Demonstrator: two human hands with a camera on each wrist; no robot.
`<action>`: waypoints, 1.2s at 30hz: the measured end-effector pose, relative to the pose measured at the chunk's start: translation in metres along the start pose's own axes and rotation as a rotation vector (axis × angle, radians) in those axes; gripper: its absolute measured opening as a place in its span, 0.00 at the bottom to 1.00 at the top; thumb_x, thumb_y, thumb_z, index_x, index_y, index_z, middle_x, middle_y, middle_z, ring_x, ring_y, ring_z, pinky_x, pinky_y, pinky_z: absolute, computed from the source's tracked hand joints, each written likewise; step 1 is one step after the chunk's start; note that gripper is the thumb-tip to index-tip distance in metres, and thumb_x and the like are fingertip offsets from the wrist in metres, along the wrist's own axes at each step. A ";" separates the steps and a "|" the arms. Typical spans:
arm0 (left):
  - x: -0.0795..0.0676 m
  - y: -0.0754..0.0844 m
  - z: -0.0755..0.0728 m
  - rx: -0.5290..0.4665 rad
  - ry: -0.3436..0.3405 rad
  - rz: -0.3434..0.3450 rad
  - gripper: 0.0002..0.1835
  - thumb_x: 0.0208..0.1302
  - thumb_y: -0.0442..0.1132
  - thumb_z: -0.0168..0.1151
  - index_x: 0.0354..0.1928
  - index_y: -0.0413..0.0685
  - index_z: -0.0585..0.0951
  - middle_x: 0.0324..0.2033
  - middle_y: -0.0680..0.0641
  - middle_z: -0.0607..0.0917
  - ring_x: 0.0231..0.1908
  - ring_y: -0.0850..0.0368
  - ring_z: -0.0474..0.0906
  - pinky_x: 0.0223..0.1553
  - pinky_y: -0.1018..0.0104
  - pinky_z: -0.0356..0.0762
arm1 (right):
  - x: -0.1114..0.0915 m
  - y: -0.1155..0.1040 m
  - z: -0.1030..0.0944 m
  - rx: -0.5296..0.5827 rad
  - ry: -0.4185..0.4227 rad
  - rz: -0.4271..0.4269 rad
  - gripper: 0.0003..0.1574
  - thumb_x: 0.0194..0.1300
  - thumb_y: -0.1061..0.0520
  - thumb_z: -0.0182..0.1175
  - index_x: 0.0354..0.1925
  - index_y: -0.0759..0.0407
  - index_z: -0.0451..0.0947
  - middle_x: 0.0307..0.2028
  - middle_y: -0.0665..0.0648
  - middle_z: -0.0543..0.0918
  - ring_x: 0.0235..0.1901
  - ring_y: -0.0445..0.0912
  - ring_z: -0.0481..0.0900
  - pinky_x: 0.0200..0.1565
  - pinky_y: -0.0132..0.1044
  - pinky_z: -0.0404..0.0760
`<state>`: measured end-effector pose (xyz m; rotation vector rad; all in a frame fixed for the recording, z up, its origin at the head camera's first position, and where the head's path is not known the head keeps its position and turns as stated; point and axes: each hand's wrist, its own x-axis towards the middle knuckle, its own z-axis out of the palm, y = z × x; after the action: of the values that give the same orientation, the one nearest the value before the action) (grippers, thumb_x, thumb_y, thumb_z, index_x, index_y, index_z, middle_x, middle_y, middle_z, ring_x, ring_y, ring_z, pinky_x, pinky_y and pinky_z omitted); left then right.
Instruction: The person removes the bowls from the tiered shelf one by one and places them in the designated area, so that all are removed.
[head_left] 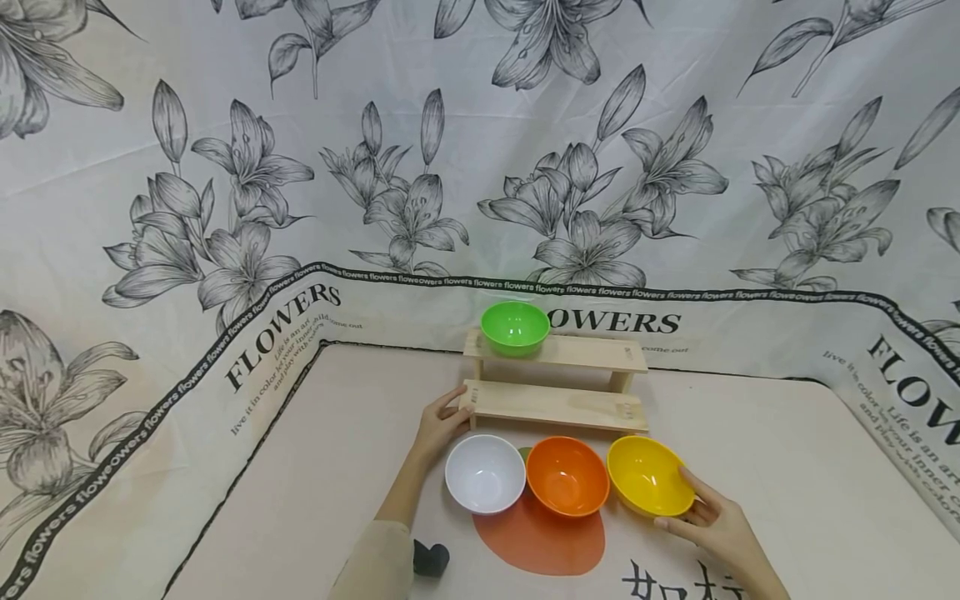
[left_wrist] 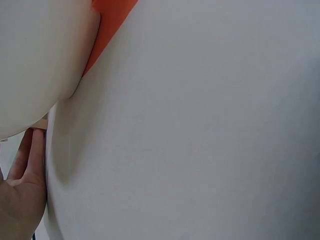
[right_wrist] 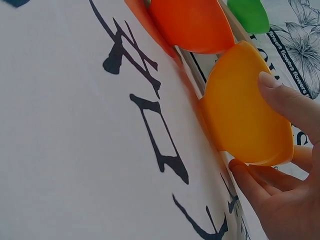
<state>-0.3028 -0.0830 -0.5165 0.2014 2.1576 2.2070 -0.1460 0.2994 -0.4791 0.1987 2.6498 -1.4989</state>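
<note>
At the left end of a two-step wooden shelf (head_left: pixel 555 404), my left hand (head_left: pixel 437 427) grips the lower board, its fingers at the board's end. In the left wrist view that hand (left_wrist: pixel 22 195) is partly cut off, beyond a large white bowl (left_wrist: pixel 40 60). My right hand (head_left: pixel 716 521) holds a yellow bowl (head_left: pixel 648 477) by its right side, thumb and fingers apart around the wall. The right wrist view shows the thumb on the yellow bowl (right_wrist: pixel 247 110) and the other fingers low beside it. An orange bowl (head_left: pixel 566 477) and the white bowl (head_left: pixel 485 475) stand left of it in a row.
A green bowl (head_left: pixel 515 327) sits on the left part of the shelf's upper board. Behind the shelf hangs a flower-printed cloth (head_left: pixel 420 192). The pale table cover (head_left: pixel 315 500) carries an orange printed patch (head_left: pixel 536 542) and black lettering (head_left: pixel 675 581).
</note>
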 end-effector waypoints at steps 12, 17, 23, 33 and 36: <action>0.000 -0.001 0.001 -0.002 0.003 -0.001 0.27 0.62 0.36 0.62 0.63 0.43 0.71 0.46 0.31 0.81 0.42 0.52 0.81 0.44 0.63 0.84 | -0.004 0.000 -0.001 -0.031 0.008 -0.019 0.61 0.54 0.50 0.70 0.70 0.72 0.44 0.68 0.77 0.50 0.62 0.68 0.60 0.56 0.38 0.73; 0.000 0.000 0.001 -0.003 0.004 0.006 0.27 0.62 0.37 0.63 0.63 0.43 0.71 0.45 0.32 0.81 0.41 0.53 0.81 0.43 0.63 0.84 | -0.003 0.001 -0.004 -0.062 0.006 -0.056 0.59 0.54 0.51 0.69 0.70 0.73 0.46 0.67 0.77 0.51 0.62 0.70 0.59 0.57 0.43 0.70; -0.001 0.002 -0.001 -0.012 -0.009 0.011 0.27 0.63 0.37 0.62 0.64 0.41 0.70 0.46 0.31 0.80 0.42 0.52 0.81 0.45 0.61 0.84 | 0.000 -0.007 -0.012 -0.075 0.051 -0.128 0.54 0.58 0.51 0.67 0.69 0.72 0.49 0.67 0.75 0.55 0.62 0.68 0.61 0.53 0.20 0.72; 0.001 0.000 -0.001 -0.007 0.001 0.000 0.27 0.62 0.37 0.63 0.63 0.43 0.71 0.47 0.31 0.80 0.43 0.50 0.81 0.43 0.63 0.84 | 0.065 0.034 -0.021 -0.126 0.272 -0.311 0.49 0.59 0.40 0.64 0.69 0.60 0.58 0.66 0.65 0.64 0.65 0.55 0.62 0.58 0.13 0.61; 0.001 0.000 -0.001 -0.003 -0.003 0.008 0.27 0.62 0.36 0.62 0.63 0.43 0.71 0.47 0.31 0.80 0.42 0.51 0.81 0.43 0.63 0.84 | 0.090 0.048 -0.023 -0.131 0.319 -0.317 0.47 0.58 0.38 0.63 0.69 0.52 0.60 0.65 0.57 0.68 0.64 0.48 0.64 0.54 0.08 0.60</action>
<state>-0.3035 -0.0836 -0.5166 0.2133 2.1561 2.2123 -0.2278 0.3498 -0.5206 0.0061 3.1473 -1.4727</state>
